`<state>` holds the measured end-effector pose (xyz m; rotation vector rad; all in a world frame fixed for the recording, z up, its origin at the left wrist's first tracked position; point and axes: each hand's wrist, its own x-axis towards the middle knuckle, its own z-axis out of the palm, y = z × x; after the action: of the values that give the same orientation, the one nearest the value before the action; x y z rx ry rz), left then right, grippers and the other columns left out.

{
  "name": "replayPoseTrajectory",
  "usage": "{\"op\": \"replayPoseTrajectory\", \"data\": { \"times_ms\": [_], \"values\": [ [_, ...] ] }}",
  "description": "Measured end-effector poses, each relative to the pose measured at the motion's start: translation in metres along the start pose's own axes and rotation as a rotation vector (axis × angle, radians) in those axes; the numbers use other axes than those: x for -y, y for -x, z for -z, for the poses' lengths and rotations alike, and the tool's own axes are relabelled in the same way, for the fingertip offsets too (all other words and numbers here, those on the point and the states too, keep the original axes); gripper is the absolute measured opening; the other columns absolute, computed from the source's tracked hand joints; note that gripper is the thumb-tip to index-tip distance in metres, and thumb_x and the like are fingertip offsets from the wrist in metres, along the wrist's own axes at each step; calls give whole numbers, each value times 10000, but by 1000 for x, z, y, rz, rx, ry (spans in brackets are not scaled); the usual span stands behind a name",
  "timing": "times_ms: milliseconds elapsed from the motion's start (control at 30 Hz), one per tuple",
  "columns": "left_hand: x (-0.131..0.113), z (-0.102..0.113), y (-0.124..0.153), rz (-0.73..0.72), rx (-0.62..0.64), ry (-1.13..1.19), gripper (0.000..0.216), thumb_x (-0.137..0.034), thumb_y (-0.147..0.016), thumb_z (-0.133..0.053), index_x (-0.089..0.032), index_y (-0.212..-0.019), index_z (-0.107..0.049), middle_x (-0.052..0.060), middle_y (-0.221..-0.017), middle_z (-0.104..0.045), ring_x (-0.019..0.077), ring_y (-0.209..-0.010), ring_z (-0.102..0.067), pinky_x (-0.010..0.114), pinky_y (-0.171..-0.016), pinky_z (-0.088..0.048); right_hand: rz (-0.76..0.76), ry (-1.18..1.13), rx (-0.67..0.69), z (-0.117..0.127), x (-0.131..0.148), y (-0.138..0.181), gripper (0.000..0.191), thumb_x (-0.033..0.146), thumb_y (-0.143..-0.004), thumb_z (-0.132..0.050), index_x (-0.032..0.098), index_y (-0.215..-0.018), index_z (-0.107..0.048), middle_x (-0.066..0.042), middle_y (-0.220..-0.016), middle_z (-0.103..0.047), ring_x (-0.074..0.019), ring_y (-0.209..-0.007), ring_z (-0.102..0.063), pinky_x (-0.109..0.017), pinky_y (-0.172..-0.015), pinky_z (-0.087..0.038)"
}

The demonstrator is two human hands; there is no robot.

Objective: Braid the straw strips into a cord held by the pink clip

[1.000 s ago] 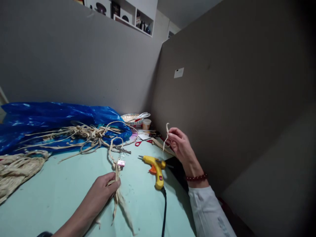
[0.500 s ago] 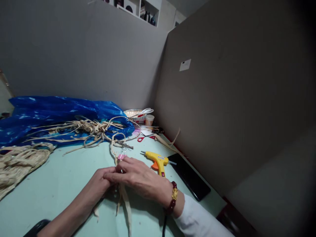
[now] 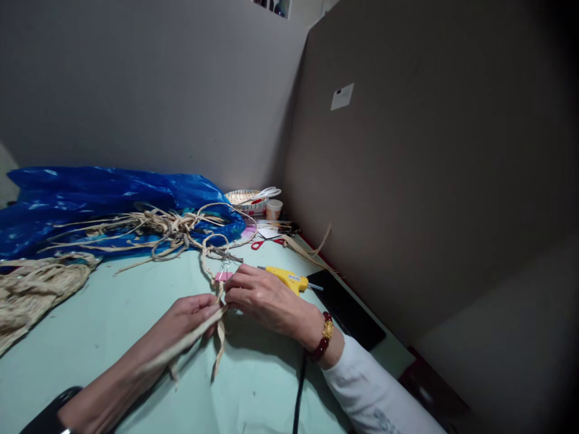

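Observation:
My left hand (image 3: 190, 316) is closed, its fingers pinching pale dried husk strips at the lower end of a braid. My right hand (image 3: 266, 304) is closed at the same spot, its fingertips on the strips. One long husk strip (image 3: 187, 339) stretches from between my hands across my left wrist, blurred by motion. A shorter strip (image 3: 219, 346) hangs down below my fingers. Just beyond my hands, a pink binder clip (image 3: 223, 276) grips the braid (image 3: 203, 260), whose far end curls into a loop. My fingertips are partly hidden.
A yellow glue gun (image 3: 289, 278) lies behind my right hand, beside a black tablet-like slab (image 3: 350, 310). Red-handled scissors (image 3: 257, 245), a paper cup (image 3: 274, 209) and a basket (image 3: 244, 196) stand farther back. Husk strips (image 3: 167, 223) lie on blue plastic (image 3: 113, 187); coiled braid (image 3: 40, 286) is at left.
The long strip that hung down toward me has swung left over my left wrist. My hands have drawn slightly apart, and the view has tilted down a little.

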<state>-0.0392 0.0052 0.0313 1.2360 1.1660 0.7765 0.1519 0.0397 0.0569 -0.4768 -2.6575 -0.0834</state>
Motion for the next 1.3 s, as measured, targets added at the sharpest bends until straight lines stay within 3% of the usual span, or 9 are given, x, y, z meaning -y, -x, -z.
{"op": "replayPoseTrajectory", "data": {
  "times_ms": [100,167,300,433,567,800,933,1100,1300],
  "values": [
    [-3,-2,4,-54,2,-4,339,-474,-628,-715,-194,-561,-534,-28,-516,-509,93,-457,-359,231,-434,-230,-16,-110,-11,3,3,0,158,157,-958,-452,169,-837,-553,-72,-976,-612,-167,-904,-472,-292,-840,-421],
    [-3,-2,5,-54,-1,-1,340,-470,-668,-686,-193,-554,-523,-45,-492,-467,79,-437,-314,228,-427,-193,-92,-285,-80,4,6,0,88,106,-894,-489,178,-861,-528,-79,-1029,-613,-169,-956,-507,-303,-858,-433],
    [1,1,3,18,-1,-2,320,-468,-738,-644,-175,-639,-565,-77,-493,-430,44,-398,-180,229,-415,-74,-522,-833,-369,3,6,-1,115,142,-855,-458,200,-955,-451,-26,-848,-623,-143,-750,-601,-285,-701,-479],
    [3,4,2,35,-28,31,316,-472,-736,-657,-160,-785,-642,-87,-504,-413,43,-412,-169,227,-421,-67,-744,-1210,-523,1,-4,-1,206,163,-760,-489,207,-950,-423,19,-794,-588,-77,-525,-445,-200,-497,-357],
    [2,2,3,44,-71,85,380,-499,-708,-686,-139,-831,-678,-130,-461,-219,54,-445,-99,234,-436,-37,-871,-1164,-375,1,-4,0,130,240,-792,-517,182,-908,-516,16,-744,-580,-77,-523,-360,-197,-476,-284],
    [8,-1,1,53,-69,108,532,-526,-670,-711,-106,-996,-690,-131,-485,-226,52,-459,-93,220,-431,-48,-732,-953,60,-15,11,2,275,425,-744,-700,161,-761,-621,31,-659,-515,-109,-630,-436,-216,-537,-303],
    [10,-3,-1,27,-130,46,473,-486,-667,-712,-123,-971,-721,-117,-442,-277,53,-435,-134,217,-425,-74,-723,-972,97,-21,7,7,178,310,-770,-660,174,-884,-660,21,-700,-583,-116,-644,-497,-199,-541,-341],
    [2,-10,5,10,-159,-30,278,-378,-664,-727,-141,-808,-755,-76,-453,-398,61,-446,-199,226,-427,-93,-673,-1051,131,-12,1,11,275,218,-825,-548,183,-1068,-672,-2,-741,-678,-96,-572,-489,-190,-532,-372],
    [8,-11,5,4,-179,23,366,-455,-661,-724,-115,-797,-720,-106,-441,-321,51,-424,-169,225,-429,-65,-699,-992,146,1,1,7,209,160,-802,-533,148,-934,-695,5,-677,-656,-85,-559,-433,-182,-497,-313]
  ]
}}
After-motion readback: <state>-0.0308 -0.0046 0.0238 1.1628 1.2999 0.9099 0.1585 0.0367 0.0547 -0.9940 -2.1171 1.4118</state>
